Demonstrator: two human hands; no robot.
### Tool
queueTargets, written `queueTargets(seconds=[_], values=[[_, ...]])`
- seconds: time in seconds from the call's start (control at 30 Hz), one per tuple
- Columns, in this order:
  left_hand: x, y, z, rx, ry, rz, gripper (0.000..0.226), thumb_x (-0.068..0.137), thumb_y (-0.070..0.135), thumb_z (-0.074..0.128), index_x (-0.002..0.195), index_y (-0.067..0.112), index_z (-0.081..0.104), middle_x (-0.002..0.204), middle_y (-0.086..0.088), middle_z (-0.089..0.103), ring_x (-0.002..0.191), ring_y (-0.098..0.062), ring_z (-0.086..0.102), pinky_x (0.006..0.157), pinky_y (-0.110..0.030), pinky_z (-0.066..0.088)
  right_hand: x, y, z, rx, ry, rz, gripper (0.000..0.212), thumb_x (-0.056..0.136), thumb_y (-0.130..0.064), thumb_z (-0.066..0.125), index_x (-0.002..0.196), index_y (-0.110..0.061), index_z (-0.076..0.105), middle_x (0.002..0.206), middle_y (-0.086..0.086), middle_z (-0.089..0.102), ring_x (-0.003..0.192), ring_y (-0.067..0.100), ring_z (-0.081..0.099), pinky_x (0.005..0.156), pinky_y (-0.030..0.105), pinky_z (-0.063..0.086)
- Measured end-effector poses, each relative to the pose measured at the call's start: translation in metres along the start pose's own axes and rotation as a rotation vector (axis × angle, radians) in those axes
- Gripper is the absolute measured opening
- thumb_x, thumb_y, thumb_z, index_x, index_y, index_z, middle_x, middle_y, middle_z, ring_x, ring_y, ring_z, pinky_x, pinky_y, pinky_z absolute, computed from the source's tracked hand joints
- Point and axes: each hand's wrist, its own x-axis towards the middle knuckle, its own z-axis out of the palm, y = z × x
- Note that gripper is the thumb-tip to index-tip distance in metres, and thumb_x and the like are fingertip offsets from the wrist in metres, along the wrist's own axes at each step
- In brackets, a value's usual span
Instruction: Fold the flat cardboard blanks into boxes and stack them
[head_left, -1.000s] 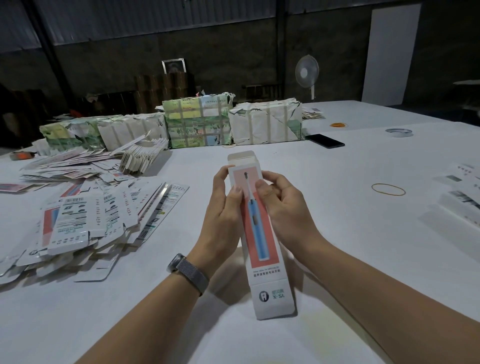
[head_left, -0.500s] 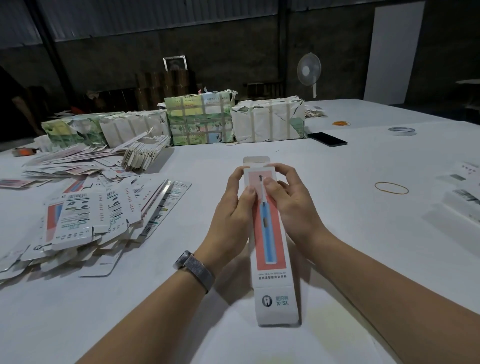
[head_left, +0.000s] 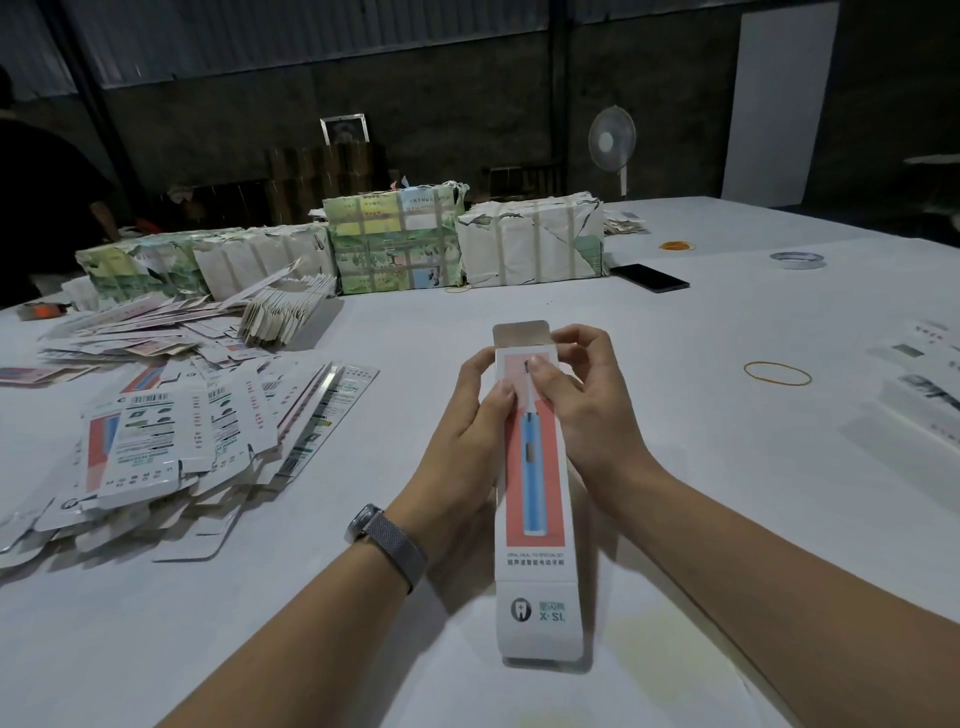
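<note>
The long white cardboard box with the red panel and blue toothbrush picture (head_left: 535, 483) is now puffed up, and its top flap (head_left: 521, 332) has come open since a moment ago. That end looks ready for you to tuck shut. It sits mid-table. Your left hand (head_left: 467, 436) and right hand (head_left: 587, 410) both pinch its top end.

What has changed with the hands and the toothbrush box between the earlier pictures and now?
The toothbrush box drifted a little right and toward the person. The right hand slid its fingers up to the open top flap; the left hand keeps its grip on the box's left side. The flap stays open. The pile of flat blanks and the rubber band did not move.
</note>
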Motion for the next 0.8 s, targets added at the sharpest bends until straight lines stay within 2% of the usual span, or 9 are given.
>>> queueTargets(seconds=[0.13, 0.27, 0.33, 0.43, 0.6, 0.8], values=[[-0.0011, -0.0013, 0.0010, -0.060, 0.026, -0.054, 0.022, 0.108, 0.037, 0.038, 0.129, 0.040, 0.033, 0.084, 0.006, 0.077, 0.075, -0.014, 0.075, 0.063, -0.020, 0.056, 0.0010, -0.0013, 0.0000, 0.045, 0.012, 0.017, 0.027, 0.099, -0.019, 0.059, 0.110, -0.040, 0.047, 0.113, 0.002, 0.062, 0.092, 0.023, 0.072, 0.073, 0.027, 0.060], [0.0004, -0.0028, 0.0005, -0.009, 0.009, -0.036, 0.035, 0.105, 0.044, 0.038, 0.139, 0.039, 0.032, 0.083, 0.008, 0.075, 0.076, -0.014, 0.075, 0.064, -0.021, 0.056, 0.0011, -0.0001, -0.0012, 0.005, 0.008, 0.013, 0.021, 0.100, -0.018, 0.058, 0.110, -0.036, 0.056, 0.110, -0.004, 0.065, 0.091, 0.023, 0.071, 0.072, 0.026, 0.060], [0.0013, -0.0035, -0.0003, 0.019, 0.008, -0.007, 0.040, 0.098, 0.048, 0.039, 0.137, 0.040, 0.038, 0.084, 0.010, 0.074, 0.076, -0.012, 0.074, 0.065, -0.021, 0.056, 0.0004, 0.0006, -0.0008, -0.007, -0.006, 0.021, 0.017, 0.100, -0.018, 0.058, 0.106, -0.033, 0.060, 0.103, -0.010, 0.068, 0.088, 0.016, 0.071, 0.068, 0.023, 0.058], [0.0025, -0.0038, -0.0009, 0.057, 0.005, -0.005, 0.041, 0.094, 0.050, 0.039, 0.134, 0.041, 0.042, 0.085, 0.011, 0.074, 0.076, -0.012, 0.074, 0.064, -0.020, 0.056, 0.0000, 0.0019, -0.0002, -0.016, -0.006, 0.039, 0.015, 0.100, -0.017, 0.057, 0.102, -0.031, 0.060, 0.100, -0.008, 0.067, 0.081, 0.006, 0.070, 0.066, 0.020, 0.056], [0.0025, -0.0044, -0.0013, 0.067, 0.013, -0.028, 0.024, 0.107, 0.040, 0.038, 0.131, 0.045, 0.042, 0.086, 0.012, 0.074, 0.076, -0.012, 0.075, 0.063, -0.020, 0.057, -0.0013, 0.0017, 0.0004, -0.041, -0.007, 0.060, 0.011, 0.102, -0.022, 0.055, 0.100, -0.033, 0.057, 0.105, -0.006, 0.065, 0.083, 0.014, 0.071, 0.067, 0.021, 0.058], [0.0007, 0.0001, -0.0007, 0.099, 0.009, -0.064, 0.019, 0.108, 0.040, 0.038, 0.119, 0.056, 0.039, 0.085, 0.014, 0.074, 0.075, -0.013, 0.076, 0.061, -0.020, 0.057, -0.0020, 0.0025, 0.0017, -0.118, 0.008, 0.054, 0.011, 0.103, -0.027, 0.051, 0.096, -0.035, 0.053, 0.104, -0.009, 0.062, 0.085, 0.017, 0.070, 0.066, 0.019, 0.058]])
